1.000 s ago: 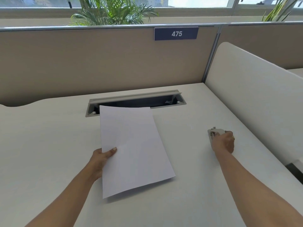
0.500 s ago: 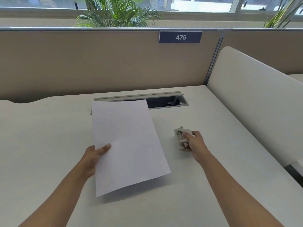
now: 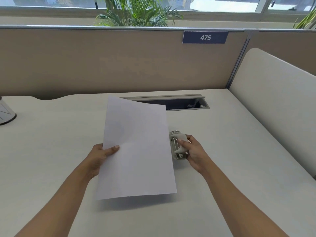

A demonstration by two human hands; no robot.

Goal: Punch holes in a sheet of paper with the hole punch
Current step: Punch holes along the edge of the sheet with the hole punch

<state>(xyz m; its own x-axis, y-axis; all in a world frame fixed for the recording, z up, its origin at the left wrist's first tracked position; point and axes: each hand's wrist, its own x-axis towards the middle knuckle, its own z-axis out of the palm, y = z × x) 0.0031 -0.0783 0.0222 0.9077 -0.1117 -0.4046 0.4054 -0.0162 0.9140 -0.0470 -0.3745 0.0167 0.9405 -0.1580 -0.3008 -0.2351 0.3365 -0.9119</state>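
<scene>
L hand pinching paper, R hand gripping punch, white cubicle desk

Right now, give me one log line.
left hand: holds paper lifted | right hand: grips hole punch at paper's right edge | holes: none yet

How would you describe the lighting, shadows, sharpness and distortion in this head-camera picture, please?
Head view: soft, even daylight, with the window washed out at top right; the sheet of paper, held by the left hand, casts a diffuse shadow on the desk below its near edge; the hole punch in the right hand looks slightly soft; the forearms stretch towards the lower corners, wide-angle distortion.
</scene>
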